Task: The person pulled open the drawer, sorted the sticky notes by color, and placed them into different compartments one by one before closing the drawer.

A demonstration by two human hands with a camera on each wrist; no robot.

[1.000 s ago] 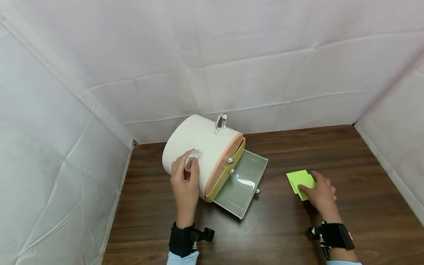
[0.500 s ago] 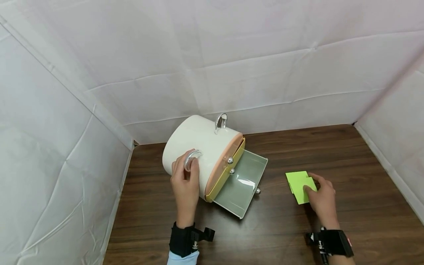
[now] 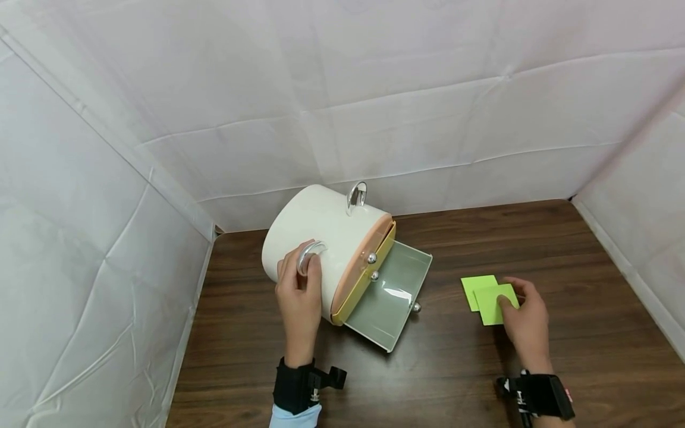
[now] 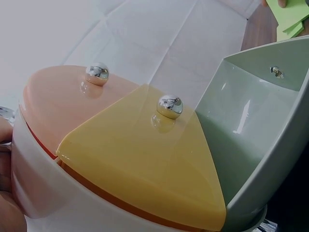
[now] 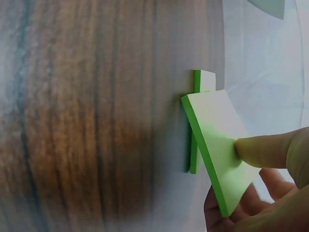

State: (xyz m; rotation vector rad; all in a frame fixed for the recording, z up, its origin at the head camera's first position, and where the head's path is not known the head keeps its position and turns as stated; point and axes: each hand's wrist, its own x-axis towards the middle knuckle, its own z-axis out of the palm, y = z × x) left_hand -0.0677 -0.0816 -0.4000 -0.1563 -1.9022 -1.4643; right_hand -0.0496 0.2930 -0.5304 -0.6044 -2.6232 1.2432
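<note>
A white rounded drawer box (image 3: pixel 321 217) lies at the middle-left of the table. My left hand (image 3: pixel 299 297) grips a chrome loop (image 3: pixel 307 259) on its near side. The green drawer (image 3: pixel 393 291) is pulled out and bare inside. Beside it, the yellow drawer (image 4: pixel 145 154) and pink drawer (image 4: pixel 60 104) sit in the box, each with a chrome ball knob. At the right, my right hand (image 3: pixel 527 321) pinches a lime-green sticky-note pad (image 5: pixel 217 140) between thumb and fingers, tilted in the right wrist view. A second green pad (image 3: pixel 471 289) lies on the table, partly covered by it.
The dark wood tabletop (image 3: pixel 444 380) is bounded by white fabric walls (image 3: pixel 417 119) at the back and both sides. Another chrome loop (image 3: pixel 357 195) stands up on the box's far side. The pulled-out drawer juts toward the pads.
My right hand has shifted slightly right with the held pad, and more of the pad beneath shows at the left. The left hand and the drawer box have stayed put.
</note>
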